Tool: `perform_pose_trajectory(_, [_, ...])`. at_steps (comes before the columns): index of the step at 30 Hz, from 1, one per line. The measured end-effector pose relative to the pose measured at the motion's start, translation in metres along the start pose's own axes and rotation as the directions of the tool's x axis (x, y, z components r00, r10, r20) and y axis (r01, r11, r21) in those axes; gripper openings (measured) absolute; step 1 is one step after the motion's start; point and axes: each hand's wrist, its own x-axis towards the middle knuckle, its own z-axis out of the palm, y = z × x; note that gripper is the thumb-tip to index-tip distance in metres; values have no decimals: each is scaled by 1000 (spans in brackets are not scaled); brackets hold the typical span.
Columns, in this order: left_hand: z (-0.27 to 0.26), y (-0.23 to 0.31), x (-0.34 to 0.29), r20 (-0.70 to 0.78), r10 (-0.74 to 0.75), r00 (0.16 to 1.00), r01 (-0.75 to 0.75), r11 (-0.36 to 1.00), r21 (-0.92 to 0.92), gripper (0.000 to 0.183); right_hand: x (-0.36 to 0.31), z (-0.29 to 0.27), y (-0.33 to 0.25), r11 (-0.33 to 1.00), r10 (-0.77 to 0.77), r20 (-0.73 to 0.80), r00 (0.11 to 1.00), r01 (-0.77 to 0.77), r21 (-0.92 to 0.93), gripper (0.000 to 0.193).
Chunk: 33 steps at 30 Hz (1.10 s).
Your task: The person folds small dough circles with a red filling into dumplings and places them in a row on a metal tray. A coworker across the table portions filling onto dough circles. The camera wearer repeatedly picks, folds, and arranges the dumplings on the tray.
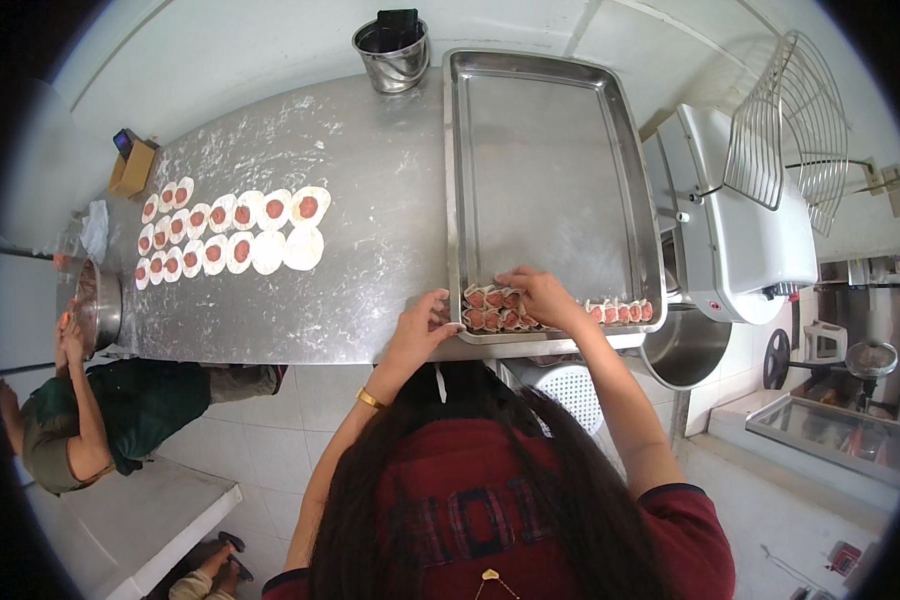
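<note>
A large metal tray (627,110) sits on the steel table in front of me. Open-topped dumplings with pink meat filling (491,319) stand packed in its near left corner, and another row of dumplings (620,312) lines the near edge farther right. My right hand (544,300) reaches into the tray, its fingers closed on a dumpling at the far side of the left cluster; the fingers partly cover it. At the tray's near left corner, my left hand (422,325) has thumb and fingers apart, holding nothing.
Rows of round wrappers (268,252), most topped with meat, lie left on the floury table (370,170). A metal bucket (394,68) stands behind. At far left, a co-worker's hands (70,340) are beside a metal bowl (108,310). A white machine (735,210) stands right.
</note>
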Motion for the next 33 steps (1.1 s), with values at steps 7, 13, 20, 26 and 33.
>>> perform_pose_trajectory(7, [-3, -3, 5, 30, 57, 998, -58, 998, 30, 56, -5, -1, -17, 996, 56, 76, 996, -51, -72, 31])
perform_pose_trajectory(13, [-6, -5, 8, 78, 45, 996, -47, 999, 21, 59, -2, -4, -19, 990, 84, 142, 986, -67, -122, 42])
perform_pose_trajectory(20, [-60, -30, -12, -72, 117, 991, -123, 989, -83, 50, 6, -9, -36, 946, 240, 124, 963, -203, -252, 53])
perform_pose_trajectory(26, [-187, -114, -81, -739, 0, 674, 103, 990, 94, 31, 137, 6, -104, 997, -78, -105, 991, 76, -28, 42])
perform_pose_trajectory(33, [-275, -181, -117, -918, 56, 392, 379, 900, 217, 18, 410, 167, -251, 886, -459, 23, 888, 456, 83, 35])
